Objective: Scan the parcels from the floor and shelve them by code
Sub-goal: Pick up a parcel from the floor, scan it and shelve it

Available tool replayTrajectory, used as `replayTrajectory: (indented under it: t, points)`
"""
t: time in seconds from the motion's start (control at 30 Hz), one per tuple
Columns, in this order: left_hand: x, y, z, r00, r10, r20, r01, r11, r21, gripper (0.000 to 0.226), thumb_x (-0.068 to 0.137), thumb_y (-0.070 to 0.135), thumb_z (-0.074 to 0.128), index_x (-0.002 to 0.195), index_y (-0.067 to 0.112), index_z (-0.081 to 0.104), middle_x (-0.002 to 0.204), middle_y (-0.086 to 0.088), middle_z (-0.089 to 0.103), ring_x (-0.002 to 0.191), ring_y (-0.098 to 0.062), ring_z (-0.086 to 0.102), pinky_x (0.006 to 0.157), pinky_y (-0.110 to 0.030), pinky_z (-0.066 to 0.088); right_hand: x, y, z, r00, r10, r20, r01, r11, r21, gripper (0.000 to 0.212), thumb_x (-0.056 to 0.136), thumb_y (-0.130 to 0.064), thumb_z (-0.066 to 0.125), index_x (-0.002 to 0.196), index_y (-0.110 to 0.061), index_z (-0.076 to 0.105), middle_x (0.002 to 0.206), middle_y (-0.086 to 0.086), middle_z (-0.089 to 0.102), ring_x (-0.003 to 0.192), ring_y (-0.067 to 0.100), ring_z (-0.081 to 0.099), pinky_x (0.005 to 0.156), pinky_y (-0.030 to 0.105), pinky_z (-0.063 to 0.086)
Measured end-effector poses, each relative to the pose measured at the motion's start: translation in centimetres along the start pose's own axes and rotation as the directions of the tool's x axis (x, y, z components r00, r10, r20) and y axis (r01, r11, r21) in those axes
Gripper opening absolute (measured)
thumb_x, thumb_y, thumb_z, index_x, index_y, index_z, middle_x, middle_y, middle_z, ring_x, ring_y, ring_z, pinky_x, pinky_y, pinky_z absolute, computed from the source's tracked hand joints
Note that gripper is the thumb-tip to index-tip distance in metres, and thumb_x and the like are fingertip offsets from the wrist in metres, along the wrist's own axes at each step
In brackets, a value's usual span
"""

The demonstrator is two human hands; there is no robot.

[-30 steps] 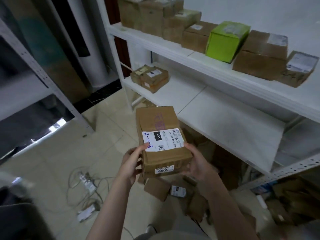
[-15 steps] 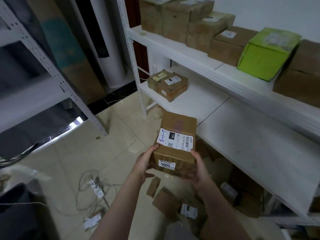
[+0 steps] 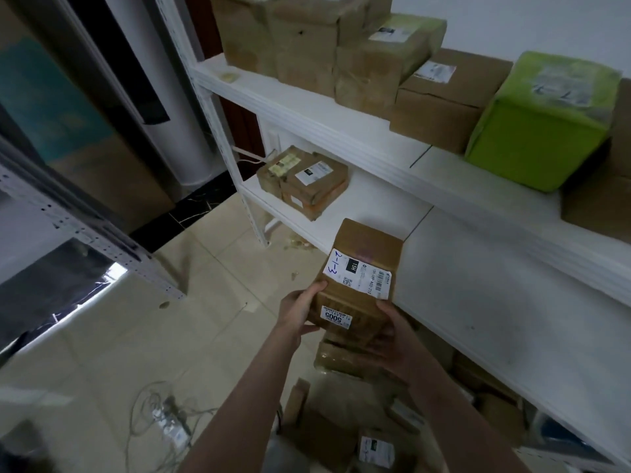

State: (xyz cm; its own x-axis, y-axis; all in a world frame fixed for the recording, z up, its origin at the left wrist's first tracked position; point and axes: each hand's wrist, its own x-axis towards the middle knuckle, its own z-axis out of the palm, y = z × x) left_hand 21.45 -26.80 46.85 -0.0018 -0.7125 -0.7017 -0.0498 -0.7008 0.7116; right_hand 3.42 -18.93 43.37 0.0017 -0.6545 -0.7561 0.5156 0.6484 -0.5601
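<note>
We hold a brown parcel (image 3: pixel 367 240) in both hands, left hand (image 3: pixel 297 310) on its left side, right hand (image 3: pixel 392 339) under its near right corner, at the front edge of the lower shelf (image 3: pixel 461 285). Its white label (image 3: pixel 360 273) reads 2-1-3 in blue pen. A green box (image 3: pixel 539 124) sits on the upper shelf (image 3: pixel 307 107); loose cartons (image 3: pixel 341 435) lie on the floor (image 3: pixel 136 336) below
</note>
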Motion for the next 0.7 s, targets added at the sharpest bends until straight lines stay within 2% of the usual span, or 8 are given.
replayTrajectory:
  t: [0.1, 0.2, 0.27, 0.37, 0.5, 0.6, 0.7]
  points:
    - [5.0, 1.5, 0.7, 0.999, -0.02, 0.048, 0.02, 1.0, 0.013, 0.053, 0.082, 0.045, 0.074, 0.118, 0.007, 0.064, 0.101, -0.01, 0.073, 0.097, -0.027, 0.068, 0.085, -0.047, 0.06, 3.7, -1.8, 1.0, 0.995, -0.022, -0.101, 0.031, 0.995, 0.09, 0.072, 0.075, -0.058, 0.075, 0.133, -0.023, 0.049, 0.127, 0.012, 0.061, 0.115, 0.037, 0.061, 0.099, 0.054, 0.05]
    - [10.8, 3.2, 1.7, 0.996, -0.054, 0.075, 0.055, 0.998, -0.009, 0.049, 0.083, 0.043, 0.076, 0.115, 0.007, 0.063, 0.1, -0.01, 0.072, 0.098, -0.028, 0.067, 0.091, -0.051, 0.057, 8.3, -3.8, 2.4, 0.981, -0.09, -0.17, 0.123, 0.974, 0.192, 0.043, 0.087, -0.046, 0.069, 0.122, -0.023, 0.058, 0.119, 0.011, 0.066, 0.105, 0.035, 0.065, 0.086, 0.049, 0.057]
    - [14.9, 4.4, 2.1, 0.995, -0.062, 0.084, 0.065, 0.998, -0.027, 0.052, 0.082, 0.044, 0.077, 0.117, 0.009, 0.063, 0.108, -0.011, 0.071, 0.105, -0.03, 0.066, 0.095, -0.053, 0.055, 11.6, -4.9, 3.6, 0.97, -0.111, -0.215, 0.163, 0.957, 0.238, 0.033, 0.091, -0.042, 0.065, 0.118, -0.023, 0.059, 0.115, 0.011, 0.067, 0.1, 0.033, 0.067, 0.078, 0.045, 0.058]
    - [21.2, 5.8, 2.5, 0.99, -0.052, 0.133, 0.058, 0.998, -0.038, 0.044, 0.082, 0.045, 0.076, 0.11, 0.013, 0.065, 0.109, -0.008, 0.071, 0.108, -0.029, 0.065, 0.097, -0.051, 0.055, 16.6, -6.5, 5.4, 0.948, -0.113, -0.299, 0.199, 0.94, 0.276, 0.041, 0.091, -0.042, 0.066, 0.124, -0.019, 0.057, 0.116, 0.013, 0.066, 0.102, 0.034, 0.065, 0.084, 0.049, 0.059]
    - [28.4, 6.8, 2.8, 0.987, -0.046, 0.153, 0.052, 0.998, -0.037, 0.024, 0.091, 0.04, 0.069, 0.098, 0.018, 0.063, 0.105, -0.006, 0.069, 0.105, -0.029, 0.066, 0.096, -0.05, 0.055, 22.8, -7.5, 7.1, 0.908, -0.106, -0.406, 0.224, 0.94, 0.256, 0.045, 0.084, -0.045, 0.074, 0.119, -0.02, 0.06, 0.115, 0.007, 0.067, 0.104, 0.031, 0.066, 0.066, 0.037, 0.063]
    - [32.5, 6.8, 3.1, 0.989, -0.041, 0.142, 0.039, 0.999, 0.015, 0.015, 0.1, 0.033, 0.057, 0.092, 0.019, 0.059, 0.098, -0.003, 0.066, 0.103, -0.03, 0.068, 0.094, -0.049, 0.056, 26.4, -7.9, 7.7, 0.895, -0.109, -0.433, 0.241, 0.934, 0.263, 0.029, 0.085, -0.039, 0.074, 0.104, -0.019, 0.063, 0.105, 0.003, 0.069, 0.093, 0.024, 0.067, 0.07, 0.035, 0.06]
    - [35.0, 6.9, 3.5, 0.993, -0.001, 0.118, -0.01, 0.996, 0.09, 0.016, 0.103, 0.023, 0.049, 0.09, 0.018, 0.057, 0.096, -0.005, 0.063, 0.093, -0.028, 0.067, 0.085, -0.042, 0.059, 29.2, -8.1, 7.4, 0.871, -0.127, -0.475, 0.272, 0.93, 0.249, 0.018, 0.092, -0.03, 0.069, 0.103, -0.017, 0.064, 0.107, 0.005, 0.069, 0.093, 0.023, 0.067, 0.08, 0.039, 0.06]
